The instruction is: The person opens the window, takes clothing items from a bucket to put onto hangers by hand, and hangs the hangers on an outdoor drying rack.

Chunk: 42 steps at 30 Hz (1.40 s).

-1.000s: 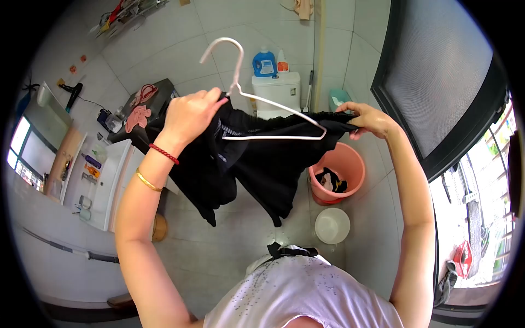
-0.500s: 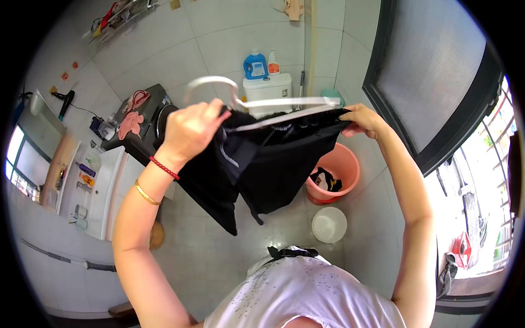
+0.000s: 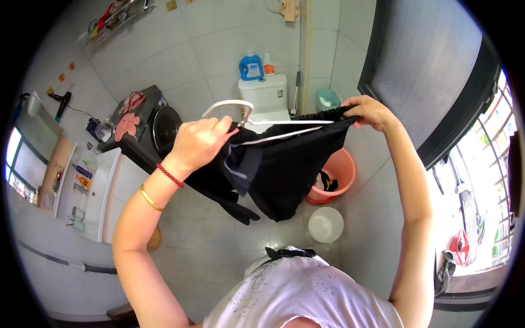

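Note:
A black garment [image 3: 284, 175] with an elastic-looking waistband and white stitching hangs between my two hands, its lower parts dangling above the floor. A white clothes hanger [image 3: 290, 122] runs along the waistband, with its hook curving up beside my left hand. My left hand [image 3: 201, 143] is closed at the left end of the waistband, by the foot of the hook; its fingertips are mostly hidden. At the other end, my right hand [image 3: 369, 113] pinches the waistband corner, where the hanger's far end reaches into the cloth.
Below the garment stand a pink bucket [image 3: 343, 169] with clothes inside and a white bucket [image 3: 326, 224]. A toilet [image 3: 265, 90] carrying bottles and a dark washing machine [image 3: 146, 117] are ahead. The washbasin [image 3: 104, 186] is left; a dark-framed door or window panel [image 3: 429, 71] is right.
The hanger's far end has dropped from above the waistband to inside its edge. Both hands have shifted slightly right, and the hanging cloth has swung.

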### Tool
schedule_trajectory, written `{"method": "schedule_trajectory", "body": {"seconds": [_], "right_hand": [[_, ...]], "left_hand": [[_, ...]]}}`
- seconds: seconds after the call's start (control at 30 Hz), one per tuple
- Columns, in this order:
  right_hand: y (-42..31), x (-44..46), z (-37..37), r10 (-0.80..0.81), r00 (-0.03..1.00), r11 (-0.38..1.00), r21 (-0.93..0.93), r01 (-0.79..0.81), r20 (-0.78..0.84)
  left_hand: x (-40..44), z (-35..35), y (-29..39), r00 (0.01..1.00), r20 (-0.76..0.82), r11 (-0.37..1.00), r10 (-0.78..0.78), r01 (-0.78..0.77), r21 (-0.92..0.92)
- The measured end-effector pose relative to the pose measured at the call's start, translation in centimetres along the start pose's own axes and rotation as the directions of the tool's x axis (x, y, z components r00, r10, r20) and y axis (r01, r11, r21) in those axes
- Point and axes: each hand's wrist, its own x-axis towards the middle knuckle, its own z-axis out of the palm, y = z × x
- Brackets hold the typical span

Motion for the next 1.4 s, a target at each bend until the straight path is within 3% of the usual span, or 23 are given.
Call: {"method": "schedule_trajectory", "body": {"seconds": [0.13, 0.23, 0.3, 0.37, 0.43, 0.47, 0.57, 0.7, 0.73, 0.83, 0.87, 0.97, 1.0, 1.1, 1.13, 1.27, 1.4], "right_hand": [[-2.8, -1.8, 0.9, -0.1, 0.991, 0.994, -0.038, 0.103, 0.087], [-5.5, -2.2, 3.8, -0.207, 0.966, 0.965, -0.128, 0.228, 0.155], [-6.0, -1.4, 6.3, -0.151, 0.973, 0.957, -0.222, 0.188, 0.175], [-3.9, 0.2, 7.6, -0.239, 0.936, 0.873, -0.366, 0.324, 0.258], [-2.0, 0.6, 7.7, -0.638, 0.731, 0.586, -0.464, 0.664, 0.242], [-2.7, -0.8, 7.9, -0.596, 0.763, 0.693, -0.32, 0.646, 0.249], [-3.4, -1.3, 6.8, -0.508, 0.722, 0.686, -0.286, 0.669, 0.469], [-3.7, -2.0, 7.6, -0.575, 0.623, 0.599, -0.246, 0.762, 0.53], [-3.8, -2.3, 7.8, -0.571, 0.66, 0.598, -0.304, 0.742, 0.488], [-3.4, -2.0, 7.8, -0.743, 0.578, 0.506, -0.28, 0.815, 0.338], [-3.1, -2.2, 7.9, -0.755, 0.596, 0.564, -0.195, 0.803, 0.273], [-3.0, -2.5, 7.2, -0.772, 0.51, 0.446, -0.248, 0.86, 0.38], [-3.4, -3.8, 7.9, -0.75, 0.572, 0.47, -0.34, 0.814, 0.331], [-3.6, -4.1, 8.7, -0.691, 0.63, 0.412, -0.523, 0.746, 0.355], [-4.0, -4.1, 9.1, -0.777, 0.493, 0.193, -0.598, 0.778, 0.392], [-4.4, -4.4, 11.1, -0.833, 0.346, -0.128, -0.76, 0.638, 0.431], [-2.2, -2.9, 13.0, -0.75, 0.393, -0.338, -0.819, 0.464, 0.532]], "left_hand": [[-0.9, 2.0, 0.6, 0.967, 0.254, 0.996, 0.034, -0.013, -0.084], [-0.1, 2.5, 2.1, 0.945, 0.306, 0.921, 0.117, 0.012, -0.389], [0.8, 2.7, 2.3, 0.977, 0.205, 0.888, -0.052, 0.139, -0.439], [1.1, 1.7, 1.9, 0.941, 0.247, 0.872, -0.231, 0.313, -0.377], [0.2, 1.5, 1.4, 0.933, 0.188, 0.839, -0.308, 0.359, -0.409], [-0.4, 1.4, 1.4, 0.921, 0.163, 0.815, -0.355, 0.39, -0.428], [-0.9, 1.1, 1.7, 0.934, 0.124, 0.846, -0.334, 0.355, -0.399], [-1.7, 1.0, 1.5, 0.886, 0.196, 0.766, -0.42, 0.461, -0.448], [-1.9, 1.0, 1.4, 0.884, 0.19, 0.762, -0.426, 0.464, -0.452], [-1.8, 0.5, 1.0, 0.847, 0.24, 0.709, -0.475, 0.53, -0.465], [-1.8, 0.2, 0.8, 0.832, 0.26, 0.675, -0.491, 0.551, -0.49], [-2.1, -0.2, 0.4, 0.801, 0.305, 0.6, -0.515, 0.591, -0.539], [-2.1, -0.4, 0.3, 0.798, 0.31, 0.601, -0.516, 0.595, -0.534], [-2.3, -1.0, 0.1, 0.788, 0.328, 0.599, -0.521, 0.611, -0.518], [-2.3, -0.9, 0.1, 0.785, 0.329, 0.599, -0.524, 0.615, -0.512], [-2.7, -0.5, -0.1, 0.761, 0.309, 0.551, -0.571, 0.633, -0.544], [-3.3, -0.6, -0.4, 0.733, 0.298, 0.549, -0.611, 0.664, -0.508]]}}
